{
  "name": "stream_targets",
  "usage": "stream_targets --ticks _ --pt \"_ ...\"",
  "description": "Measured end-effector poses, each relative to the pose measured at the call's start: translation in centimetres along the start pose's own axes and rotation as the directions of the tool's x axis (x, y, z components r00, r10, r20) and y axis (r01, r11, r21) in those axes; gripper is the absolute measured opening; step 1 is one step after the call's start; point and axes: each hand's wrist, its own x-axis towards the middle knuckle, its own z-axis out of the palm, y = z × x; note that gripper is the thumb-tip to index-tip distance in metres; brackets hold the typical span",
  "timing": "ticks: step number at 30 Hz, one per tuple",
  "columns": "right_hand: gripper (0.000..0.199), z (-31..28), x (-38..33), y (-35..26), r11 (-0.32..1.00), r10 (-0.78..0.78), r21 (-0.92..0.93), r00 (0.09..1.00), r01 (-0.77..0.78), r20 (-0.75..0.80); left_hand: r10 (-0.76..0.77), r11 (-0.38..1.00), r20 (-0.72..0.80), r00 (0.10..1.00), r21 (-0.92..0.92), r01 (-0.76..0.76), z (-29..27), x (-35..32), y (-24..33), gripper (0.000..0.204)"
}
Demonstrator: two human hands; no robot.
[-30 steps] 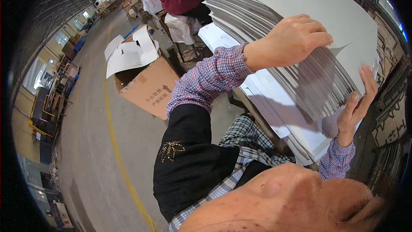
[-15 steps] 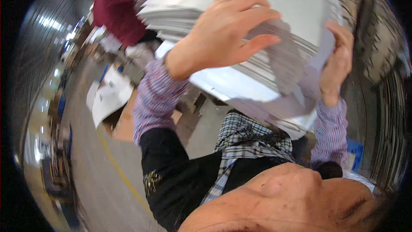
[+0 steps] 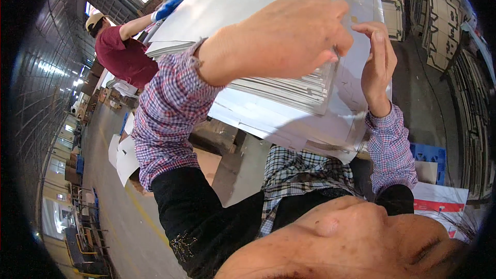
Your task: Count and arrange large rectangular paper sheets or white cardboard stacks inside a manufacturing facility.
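A thick stack of large white and grey sheets (image 3: 289, 90) fills the upper middle of the view, on a wider pile of white sheets (image 3: 268, 124). My left hand (image 3: 281, 36) reaches over the stack's top and curls its fingers around the near corner of a batch. My right hand (image 3: 380, 59) stands upright at that same corner, its fingertips hooked on the sheet edges. Both wrists wear checked shirt cuffs over black sleeves. The underside of the batch is hidden.
A co-worker in a dark red shirt, tan cap and blue glove (image 3: 121, 54) leans on the far end of the sheets. An open cardboard box with white sheets (image 3: 126, 155) sits on the floor at left. Die-cut cardboard stacks (image 3: 444, 21) and a blue crate (image 3: 429, 155) stand at right.
My head has swung, so the view has tilted. My left hand has slid to the stack's corner and closed on it. My right hand has come up beside it.
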Motion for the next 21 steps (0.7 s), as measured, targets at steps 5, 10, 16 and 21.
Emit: stream_targets --ticks 5,10,16,21 --pt "0.043 -0.2 0.1 -0.3 0.991 0.007 -0.137 0.999 -0.001 0.049 0.081 0.981 0.131 0.988 -0.186 -0.056 -1.4 0.6 -1.9 0.013" --pt "0.044 -1.6 -0.4 0.7 0.993 0.035 -0.11 0.999 -0.036 -0.016 0.174 0.969 0.007 0.985 0.177 -0.173 -1.0 0.3 -0.3 0.013" --pt "0.037 -0.9 -0.2 0.3 0.991 0.092 -0.099 0.995 -0.087 0.048 0.289 0.786 -0.117 0.95 0.596 -0.165 2.3 -1.2 1.1 0.014" --pt "0.029 -0.8 -0.6 0.4 0.976 0.134 -0.182 0.987 -0.116 0.088 0.341 0.785 -0.26 0.903 0.608 -0.122 4.2 -1.8 0.7 0.013"
